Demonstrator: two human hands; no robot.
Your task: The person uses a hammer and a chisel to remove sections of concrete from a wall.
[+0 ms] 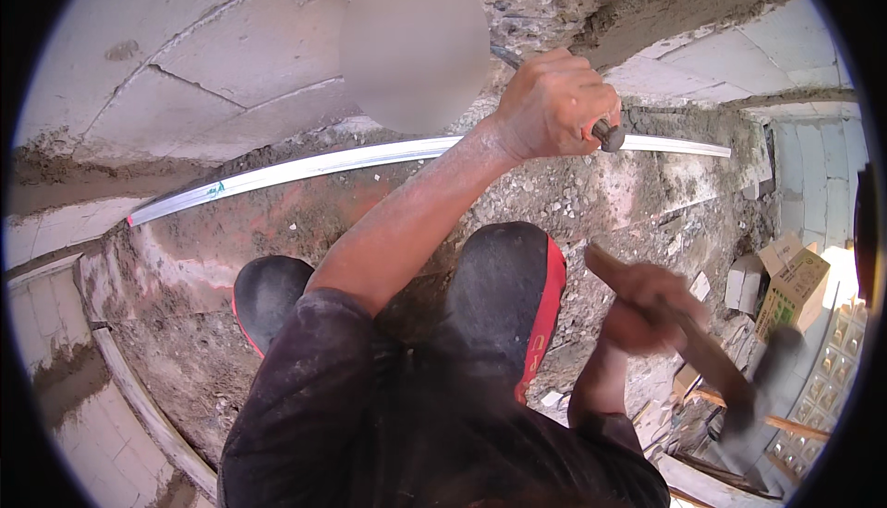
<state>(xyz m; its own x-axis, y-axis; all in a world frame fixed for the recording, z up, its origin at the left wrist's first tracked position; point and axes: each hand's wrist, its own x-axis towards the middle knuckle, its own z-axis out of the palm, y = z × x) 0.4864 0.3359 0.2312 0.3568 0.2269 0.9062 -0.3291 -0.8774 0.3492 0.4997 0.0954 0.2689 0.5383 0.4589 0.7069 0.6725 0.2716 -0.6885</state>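
Observation:
My left hand [559, 102] is wrapped round a steel chisel [610, 135]. The chisel's blunt struck end sticks out near my little-finger side, and its other end points at the rough, broken base of the wall [545, 9]. Down at the right, my right hand [651, 309] grips a hammer by its wooden handle [707, 351]. The hammer is swung out to the right, apart from the chisel, and its head is smeared by motion. Beneath my left forearm, a long silver straightedge [323, 164] lies across the rubble along the wall.
Pale block walls [240, 37] stand ahead and on both sides. Loose stones and grit cover the ground [591, 194] around my bent knees. An open cardboard box [796, 288] sits at the right, by a panel of pale square cells [822, 374] and wood scraps. A blurred round patch hides part of the wall.

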